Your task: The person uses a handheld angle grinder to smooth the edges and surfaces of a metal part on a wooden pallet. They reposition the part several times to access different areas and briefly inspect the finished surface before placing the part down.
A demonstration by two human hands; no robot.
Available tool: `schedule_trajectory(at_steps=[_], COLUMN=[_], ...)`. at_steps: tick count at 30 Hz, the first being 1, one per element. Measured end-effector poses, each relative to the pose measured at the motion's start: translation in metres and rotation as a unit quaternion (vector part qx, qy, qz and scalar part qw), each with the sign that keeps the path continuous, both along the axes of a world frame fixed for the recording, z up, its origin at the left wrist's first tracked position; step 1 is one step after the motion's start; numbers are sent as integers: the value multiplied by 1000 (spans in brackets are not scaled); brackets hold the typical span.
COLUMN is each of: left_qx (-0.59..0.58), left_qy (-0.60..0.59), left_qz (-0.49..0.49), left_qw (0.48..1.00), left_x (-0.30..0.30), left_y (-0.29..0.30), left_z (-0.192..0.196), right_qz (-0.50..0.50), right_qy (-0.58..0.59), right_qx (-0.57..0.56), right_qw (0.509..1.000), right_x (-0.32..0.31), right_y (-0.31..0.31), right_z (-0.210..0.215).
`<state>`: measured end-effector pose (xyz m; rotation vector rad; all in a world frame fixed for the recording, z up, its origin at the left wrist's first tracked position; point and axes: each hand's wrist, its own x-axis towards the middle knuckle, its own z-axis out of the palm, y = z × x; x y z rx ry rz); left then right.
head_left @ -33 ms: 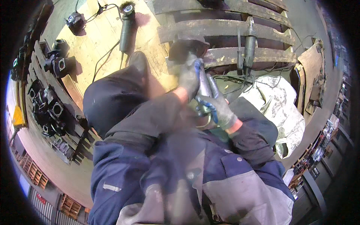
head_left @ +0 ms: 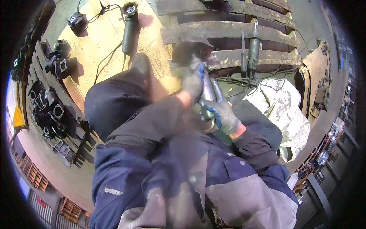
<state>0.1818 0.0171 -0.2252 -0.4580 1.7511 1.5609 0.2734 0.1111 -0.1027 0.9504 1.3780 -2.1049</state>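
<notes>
Left hand and right hand both wrapped round a silvery tool — dark part just beyond, by the pallet.

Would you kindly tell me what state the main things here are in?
Left hand: gloved, closed.
Right hand: gloved, closed.
Grey tool: held in both hands.
Brush-headed grinder: set down, unheld.
Black power tool: set down, unheld.
White sheet: crumpled, stained.
Dark metal parts: clustered.
</notes>
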Motion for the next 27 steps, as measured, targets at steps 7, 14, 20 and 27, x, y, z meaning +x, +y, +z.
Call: schedule_trajectory(at_steps=[7,14,20,27], left_qx=[31,73,-21,0], left_qy=[56,35,130,38], left_qz=[-7,4,-57,-22], left_qw=[998,997,990,999], left_x=[2,-10,-10,-15], left_y=[-3,-2,-6,-4], left_z=[5,27,8,5], right_qz=[9,-142,-5,-81], right_qy=[33,-18,27,41], right_qx=[21,-167,12,-54], right_qw=[999,975,1000,994], right_x=[12,16,10,2], right_y=[-2,-4,-5,-5], right_z=[-12,-26,-15,-20])
